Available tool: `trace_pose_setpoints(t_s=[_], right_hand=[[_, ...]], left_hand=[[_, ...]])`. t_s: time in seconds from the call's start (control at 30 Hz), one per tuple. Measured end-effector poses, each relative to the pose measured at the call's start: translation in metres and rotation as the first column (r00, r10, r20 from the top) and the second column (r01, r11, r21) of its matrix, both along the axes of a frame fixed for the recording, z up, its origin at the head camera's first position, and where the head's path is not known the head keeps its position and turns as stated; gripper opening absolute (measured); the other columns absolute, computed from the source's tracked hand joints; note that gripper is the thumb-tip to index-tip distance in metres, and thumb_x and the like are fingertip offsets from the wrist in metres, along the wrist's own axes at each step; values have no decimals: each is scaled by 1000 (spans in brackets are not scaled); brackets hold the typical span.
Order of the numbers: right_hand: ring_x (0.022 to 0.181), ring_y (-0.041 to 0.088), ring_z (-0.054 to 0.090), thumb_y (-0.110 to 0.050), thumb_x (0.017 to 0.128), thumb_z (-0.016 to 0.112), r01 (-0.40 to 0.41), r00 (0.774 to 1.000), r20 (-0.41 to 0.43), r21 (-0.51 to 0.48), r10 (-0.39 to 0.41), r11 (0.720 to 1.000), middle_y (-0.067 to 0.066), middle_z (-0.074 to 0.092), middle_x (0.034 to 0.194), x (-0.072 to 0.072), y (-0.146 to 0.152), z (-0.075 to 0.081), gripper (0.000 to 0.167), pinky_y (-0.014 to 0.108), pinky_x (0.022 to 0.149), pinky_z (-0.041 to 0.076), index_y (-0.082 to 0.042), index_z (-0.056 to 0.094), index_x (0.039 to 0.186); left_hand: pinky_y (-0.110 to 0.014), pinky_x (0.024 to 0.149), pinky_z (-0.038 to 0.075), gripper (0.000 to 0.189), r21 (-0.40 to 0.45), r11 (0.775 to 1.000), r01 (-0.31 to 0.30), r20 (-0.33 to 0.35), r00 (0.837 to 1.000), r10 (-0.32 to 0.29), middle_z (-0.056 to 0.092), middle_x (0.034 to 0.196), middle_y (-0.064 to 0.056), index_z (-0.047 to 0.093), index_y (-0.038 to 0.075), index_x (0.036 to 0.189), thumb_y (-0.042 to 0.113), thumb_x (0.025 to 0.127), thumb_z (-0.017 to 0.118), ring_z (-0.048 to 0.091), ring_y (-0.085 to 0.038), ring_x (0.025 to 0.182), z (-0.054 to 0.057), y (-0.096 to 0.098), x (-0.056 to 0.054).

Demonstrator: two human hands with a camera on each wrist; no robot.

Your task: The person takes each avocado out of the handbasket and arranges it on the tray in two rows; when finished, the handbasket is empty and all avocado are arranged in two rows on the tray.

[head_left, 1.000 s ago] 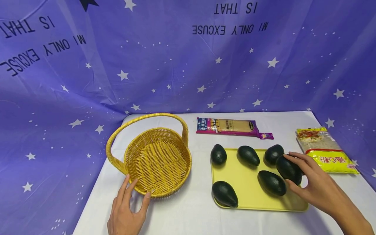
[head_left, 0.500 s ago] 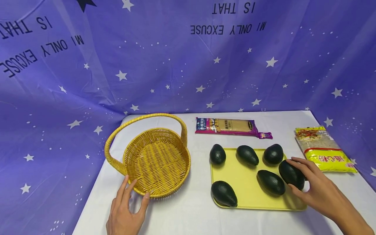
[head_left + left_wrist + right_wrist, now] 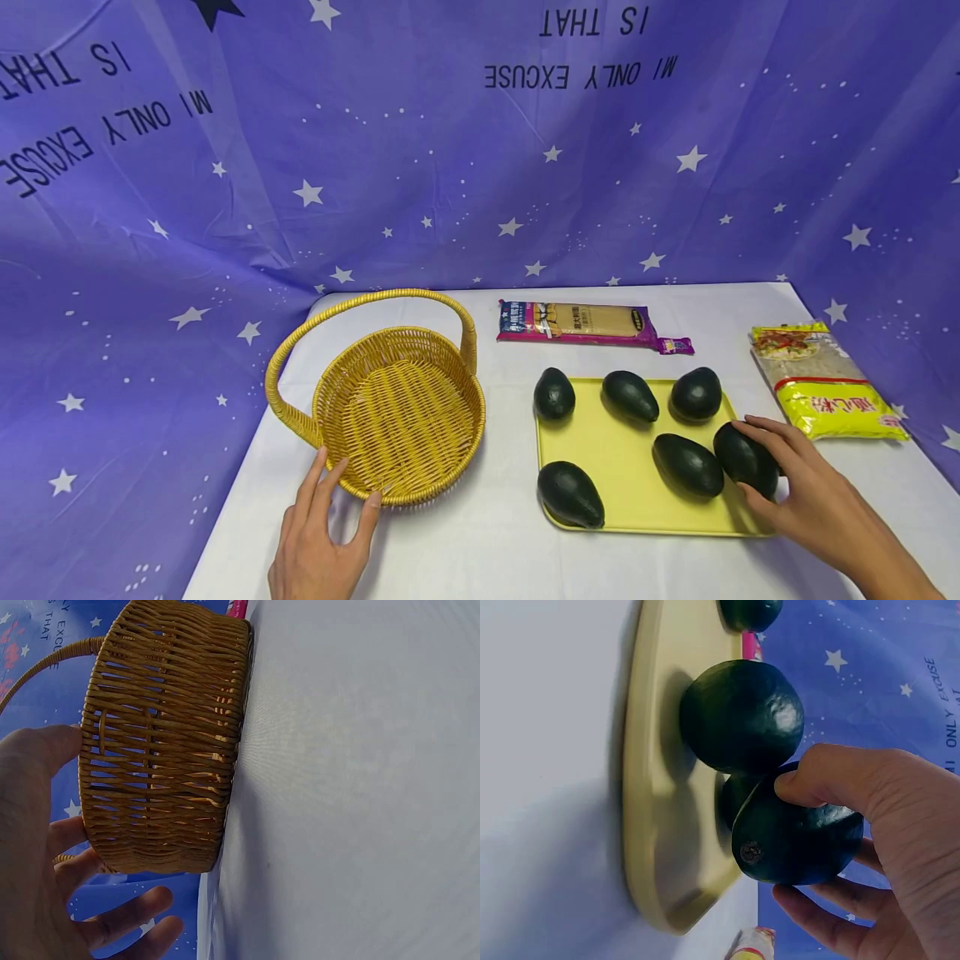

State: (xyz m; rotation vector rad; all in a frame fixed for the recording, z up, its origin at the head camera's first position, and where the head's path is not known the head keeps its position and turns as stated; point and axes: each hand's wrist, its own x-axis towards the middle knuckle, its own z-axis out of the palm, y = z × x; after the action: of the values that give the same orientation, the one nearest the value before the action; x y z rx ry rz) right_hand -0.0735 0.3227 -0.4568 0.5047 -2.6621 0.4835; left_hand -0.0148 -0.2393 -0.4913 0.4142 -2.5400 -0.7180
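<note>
My right hand (image 3: 813,492) holds a dark green avocado (image 3: 746,461) over the right end of a yellow tray (image 3: 615,467), thumb on one side and fingers on the other. In the right wrist view, the held avocado (image 3: 799,832) shows its stem end, tilted, right beside another avocado (image 3: 742,716) on the tray. My left hand (image 3: 318,533) rests spread fingertips and thumb at the near rim of a yellow wicker basket (image 3: 408,417). The left wrist view shows the thumb (image 3: 60,746) against the rim of the basket (image 3: 161,742), with some fingers hanging free beside it.
Several more avocados lie on the tray, one at its front left corner (image 3: 572,494). Behind the tray is a purple spaghetti pack (image 3: 577,323). A yellow pasta bag (image 3: 828,383) lies to the right. A starry purple cloth (image 3: 450,167) hangs behind the white table.
My right hand has brought the held avocado nearer to me and lower, away from the back right avocado and up beside the front one. My left hand and the basket have stayed in place.
</note>
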Motion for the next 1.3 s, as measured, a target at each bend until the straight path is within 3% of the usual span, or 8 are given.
trace_pose_setpoints(t_s=[0.1, 0.23, 0.33, 0.47, 0.6, 0.73, 1.13, 1.3], right_hand=[[120, 21, 58, -13, 59, 102, 15, 1000, 23, 9, -16, 1000, 11, 59, 142, 1, 1, -3, 94, 1, 87, 35, -13, 64, 145], [111, 36, 62, -13, 60, 103, 31, 998, 58, 35, -33, 999, 12, 58, 141, 2, 1, -5, 94, 24, 77, 56, -12, 63, 145], [112, 31, 61, -14, 59, 103, 25, 998, 56, 38, -28, 999, 12, 58, 141, 3, 2, -7, 95, 22, 78, 56, -12, 63, 145], [111, 23, 58, -15, 59, 103, 21, 999, 42, 38, -22, 999, 9, 58, 141, 4, 4, -12, 95, 3, 80, 40, -14, 64, 145], [110, 32, 62, -14, 61, 102, 38, 995, 87, 49, -42, 998, 12, 56, 141, 5, 2, -16, 94, 36, 77, 61, -11, 62, 145], [111, 45, 63, -12, 64, 101, 63, 985, 157, 44, -70, 997, 18, 53, 142, 6, 0, -21, 91, 70, 72, 57, -7, 59, 144], [119, 49, 59, -16, 70, 99, 124, 960, 242, 86, -141, 989, 21, 51, 146, 8, 1, -23, 90, 75, 81, 53, -5, 56, 148], [124, 51, 55, -17, 73, 99, 113, 965, 226, 87, -130, 990, 25, 52, 149, 7, 1, -23, 89, 76, 85, 50, -6, 56, 150]], left_hand=[[-53, 67, 56, 61, 0, 1000, -2, 15, 1000, 2, 44, 168, 13, 67, 28, 145, 48, 91, 85, 63, -23, 104, 1, 0, 0], [-51, 64, 55, 61, 2, 1000, -4, 15, 1000, 4, 44, 168, 13, 68, 28, 145, 48, 90, 85, 63, -22, 103, 0, -1, 0], [-49, 62, 54, 61, 2, 1000, -4, 5, 1000, 4, 45, 168, 13, 68, 28, 145, 47, 90, 86, 63, -21, 102, -1, -1, 0], [-47, 61, 54, 61, -2, 1000, -4, -5, 1000, 4, 45, 168, 13, 68, 27, 145, 46, 90, 86, 63, -21, 101, -1, -1, 0], [-47, 61, 54, 61, 4, 1000, -4, -3, 1000, 4, 45, 168, 13, 68, 27, 145, 46, 90, 86, 63, -20, 102, -2, -1, -1], [-48, 61, 54, 61, 13, 1000, -4, 4, 1000, 4, 44, 169, 12, 67, 26, 146, 45, 91, 86, 64, -20, 102, -2, 0, -1], [-51, 64, 56, 61, 11, 1000, 15, 7, 1000, -15, 42, 170, 11, 66, 24, 147, 43, 92, 85, 63, -22, 105, -4, 1, -2], [-54, 67, 55, 62, -2, 999, 36, 1, 999, -36, 42, 170, 8, 65, 21, 147, 41, 92, 85, 59, -25, 108, -4, 2, -3]])
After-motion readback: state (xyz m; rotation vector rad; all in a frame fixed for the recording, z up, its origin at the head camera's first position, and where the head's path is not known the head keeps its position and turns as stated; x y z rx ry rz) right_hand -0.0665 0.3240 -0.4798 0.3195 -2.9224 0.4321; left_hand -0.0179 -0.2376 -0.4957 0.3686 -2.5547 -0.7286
